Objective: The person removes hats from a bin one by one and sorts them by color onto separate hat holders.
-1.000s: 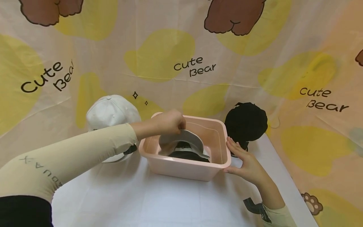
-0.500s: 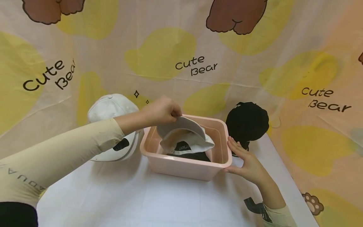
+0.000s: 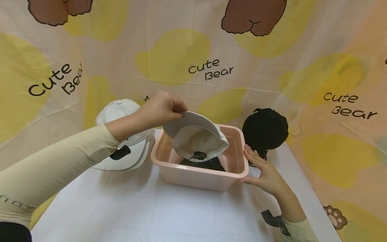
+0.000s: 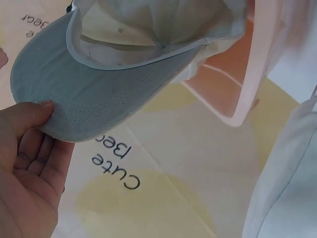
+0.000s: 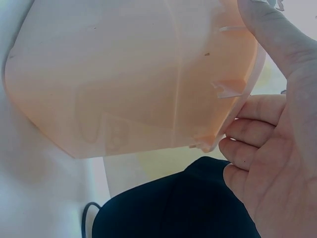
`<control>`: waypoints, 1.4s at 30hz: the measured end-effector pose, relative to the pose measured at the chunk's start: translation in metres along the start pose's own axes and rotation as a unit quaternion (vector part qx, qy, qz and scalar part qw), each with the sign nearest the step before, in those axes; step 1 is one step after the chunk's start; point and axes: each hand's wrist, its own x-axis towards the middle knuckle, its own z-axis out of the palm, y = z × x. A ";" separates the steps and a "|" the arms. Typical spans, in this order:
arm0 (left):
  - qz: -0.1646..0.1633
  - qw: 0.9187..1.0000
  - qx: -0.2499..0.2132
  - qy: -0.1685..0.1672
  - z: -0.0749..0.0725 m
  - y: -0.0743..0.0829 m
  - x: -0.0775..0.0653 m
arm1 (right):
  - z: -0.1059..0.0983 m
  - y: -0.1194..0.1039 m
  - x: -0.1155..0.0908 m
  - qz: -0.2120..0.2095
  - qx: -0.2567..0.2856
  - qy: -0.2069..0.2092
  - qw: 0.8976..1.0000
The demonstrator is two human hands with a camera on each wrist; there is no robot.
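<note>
My left hand [image 3: 164, 107] pinches the brim of a white baseball cap [image 3: 196, 141], thumb on the brim's underside and fingers behind it in the left wrist view [image 4: 37, 148]. The cap hangs tilted in the mouth of a pink plastic bin [image 3: 193, 181], its hollow inside facing me. Beneath it, a black cap [image 3: 208, 164] lies in the bin, partly hidden. My right hand [image 3: 264, 174] touches the bin's right rim with fingers spread and fairly straight. In the right wrist view, its fingertips [image 5: 240, 111] meet the rim.
To the bin's left stand stacked white caps [image 3: 119, 107], partly behind my left forearm. Black caps [image 3: 266, 129] stand to its right, beyond my right hand. The white tabletop [image 3: 181, 215] runs to a patterned cloth backdrop [image 3: 169, 57].
My left hand has risen and moved left, lifting the white cap by its brim out of the bin's depth. More of the cap's inside shows. The right hand stays at the rim.
</note>
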 end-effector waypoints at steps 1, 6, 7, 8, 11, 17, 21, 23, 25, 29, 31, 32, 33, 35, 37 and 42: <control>0.003 1.000 -0.005 0.007 -0.002 0.000 -0.001 | 0.000 0.000 0.000 0.000 0.000 0.000 1.000; 0.011 0.999 -0.013 0.046 -0.015 0.003 -0.007 | -0.001 0.000 0.000 -0.006 0.001 0.001 1.000; 0.012 0.998 -0.014 0.054 -0.017 0.003 -0.008 | -0.001 0.001 0.000 -0.008 0.001 0.000 1.000; 0.015 0.998 -0.015 0.061 -0.019 0.003 -0.010 | -0.001 0.001 0.000 -0.008 0.002 0.000 1.000; 0.028 0.996 -0.020 0.082 -0.026 0.001 -0.016 | -0.001 0.002 0.000 -0.005 0.002 -0.002 1.000; 0.052 0.990 -0.040 0.128 -0.037 -0.006 -0.025 | -0.001 0.000 -0.002 0.008 0.004 -0.005 1.000; 0.065 0.984 -0.038 0.164 -0.046 -0.007 -0.027 | -0.001 0.000 -0.002 0.006 0.007 -0.003 1.000; 0.068 0.981 -0.033 0.179 -0.051 -0.006 -0.028 | -0.001 0.000 -0.002 0.003 0.008 -0.002 1.000; 0.072 0.978 -0.034 0.191 -0.055 -0.005 -0.029 | -0.001 0.000 -0.002 0.001 0.010 -0.001 1.000; 0.080 0.973 -0.034 0.212 -0.064 -0.003 -0.032 | -0.001 0.000 -0.002 0.001 0.011 0.000 1.000; 0.085 0.971 -0.028 0.221 -0.069 -0.003 -0.034 | -0.001 0.000 -0.002 0.002 0.012 0.001 1.000; 0.087 0.970 -0.020 0.225 -0.071 -0.004 -0.034 | -0.001 0.000 -0.002 0.002 0.012 0.001 1.000; 0.089 0.970 -0.011 0.228 -0.073 -0.004 -0.035 | -0.001 0.000 -0.002 0.002 0.011 0.001 1.000; 0.093 0.968 0.015 0.234 -0.079 -0.006 -0.037 | -0.001 0.000 -0.001 0.001 0.011 0.002 1.000; 0.094 0.966 0.038 0.240 -0.084 -0.008 -0.040 | -0.001 0.000 -0.001 0.001 0.011 0.003 1.000; 0.116 0.955 0.080 0.260 -0.095 -0.019 -0.045 | -0.001 -0.002 0.000 0.007 0.010 0.002 1.000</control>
